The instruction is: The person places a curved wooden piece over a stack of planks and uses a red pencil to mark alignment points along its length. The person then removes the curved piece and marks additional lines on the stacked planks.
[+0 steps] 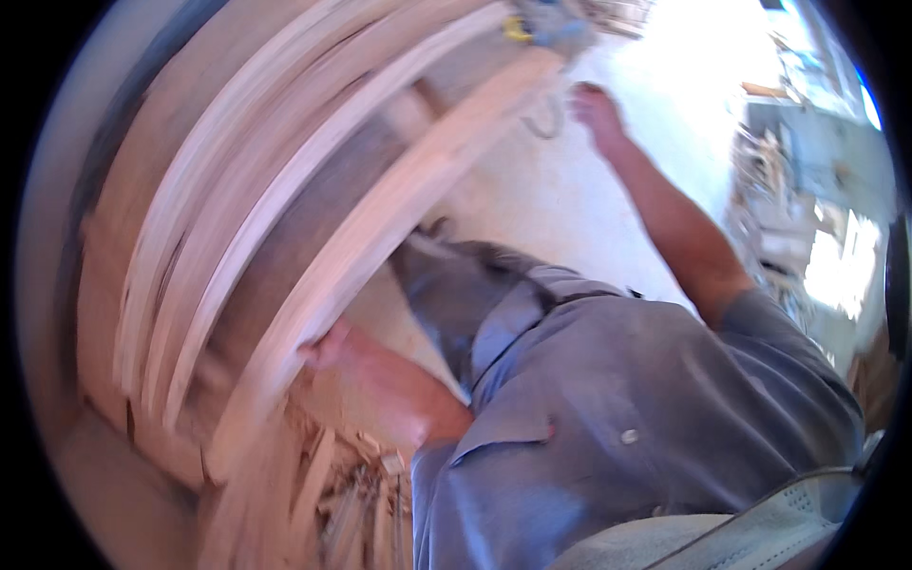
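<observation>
A long, pale wooden plank [380, 214] runs slantwise from the lower left to the upper middle. My left hand [328, 349] grips its near edge towards the lower end, with part of the fingers hidden by the wood. Apart from the plank, my right hand [597, 109] hangs near its far end, and motion blurs its fingers. A blue and yellow thing [551, 27], too smeared to name, lies by that far end. Below it, a thin curved loop [544, 119] shows at the plank's edge.
More long boards [256, 209] lie side by side to the left. Wood scraps and offcuts [366, 494] are heaped at the bottom. Pale floor [532, 204] stretches beyond the plank, and blurred clutter [769, 180] lines the right side.
</observation>
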The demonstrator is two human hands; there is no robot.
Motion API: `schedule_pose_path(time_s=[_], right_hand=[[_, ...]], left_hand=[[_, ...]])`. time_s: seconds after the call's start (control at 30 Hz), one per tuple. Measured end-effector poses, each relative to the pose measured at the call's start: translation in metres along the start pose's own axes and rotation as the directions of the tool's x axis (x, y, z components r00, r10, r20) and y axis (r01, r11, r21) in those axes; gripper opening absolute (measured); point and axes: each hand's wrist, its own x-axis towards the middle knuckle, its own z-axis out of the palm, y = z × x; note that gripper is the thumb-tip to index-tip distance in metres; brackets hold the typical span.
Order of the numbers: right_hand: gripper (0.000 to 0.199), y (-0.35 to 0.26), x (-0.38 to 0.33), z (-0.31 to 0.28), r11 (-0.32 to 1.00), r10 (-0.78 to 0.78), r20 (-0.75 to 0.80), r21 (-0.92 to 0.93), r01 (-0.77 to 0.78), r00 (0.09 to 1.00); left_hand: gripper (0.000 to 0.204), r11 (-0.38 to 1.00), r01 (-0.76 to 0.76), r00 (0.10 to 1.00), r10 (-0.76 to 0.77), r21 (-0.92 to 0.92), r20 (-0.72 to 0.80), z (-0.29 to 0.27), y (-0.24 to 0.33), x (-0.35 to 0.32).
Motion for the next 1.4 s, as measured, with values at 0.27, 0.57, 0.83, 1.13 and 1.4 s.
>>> schedule_pose_path(time_s=[0.27,0.57,0.83,1.13,1.4], right_hand=[[0.077,0.002,0.016,0.019,0.993,0.105,-0.052,-0.044,-0.107,0.993],[0.070,0.024,0.036,0.002,0.973,0.205,-0.057,0.117,-0.197,0.977],[0.069,0.028,0.065,-0.001,0.993,0.118,-0.063,0.004,-0.118,0.991],[0.053,-0.013,0.089,0.026,0.973,-0.035,0.002,-0.227,0.034,0.999],[0.062,-0.016,0.103,0.037,0.924,-0.235,0.044,-0.301,0.237,0.971]], left_hand=[[0.065,0.996,-0.071,0.972,0.055,0.061,0.229,0.006,-0.009,0.005],[0.069,0.986,-0.096,0.975,0.065,0.136,0.213,0.013,-0.014,-0.013],[0.071,0.996,-0.025,0.989,0.012,0.083,0.149,0.040,-0.022,-0.023],[0.039,0.900,-0.013,0.999,0.028,0.435,-0.028,0.085,-0.019,-0.031],[0.031,0.841,0.011,0.999,0.018,0.540,-0.049,0.064,-0.005,-0.042]])
